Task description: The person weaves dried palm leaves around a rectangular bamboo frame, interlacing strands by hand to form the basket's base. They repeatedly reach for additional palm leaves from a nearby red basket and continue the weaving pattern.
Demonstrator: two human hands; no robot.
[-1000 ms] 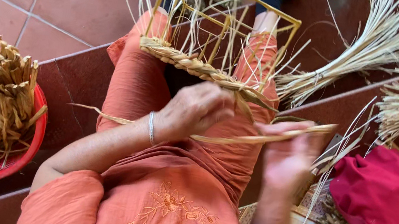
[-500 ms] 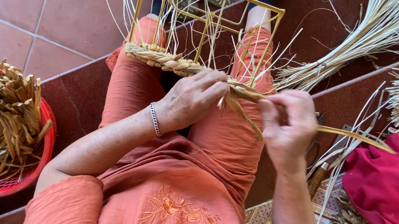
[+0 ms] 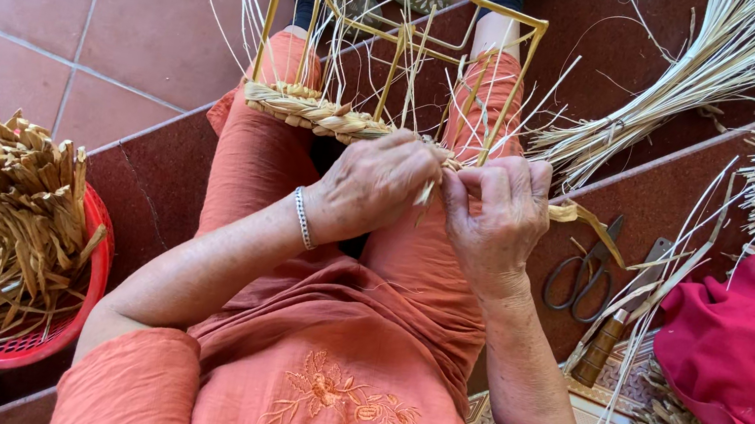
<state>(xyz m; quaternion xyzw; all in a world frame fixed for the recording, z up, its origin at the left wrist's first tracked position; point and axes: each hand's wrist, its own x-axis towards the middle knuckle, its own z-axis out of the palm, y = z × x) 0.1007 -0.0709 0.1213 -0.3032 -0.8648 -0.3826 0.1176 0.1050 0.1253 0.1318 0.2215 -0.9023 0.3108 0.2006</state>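
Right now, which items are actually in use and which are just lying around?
In use:
left hand and right hand, both pinching the braided straw band
yellow wire frame holding the band

Lying about:
red basket of dried leaves
scissors
wooden-handled knife
straw bundles
red cloth

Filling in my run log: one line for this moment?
left hand: pinching woven braid | right hand: gripping straw strand | wire frame: on lap

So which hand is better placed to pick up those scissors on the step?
Probably the right hand: the scissors lie on the step just beside it, on the person's right. The left hand would have to cross over the braided straw edge both hands pinch.
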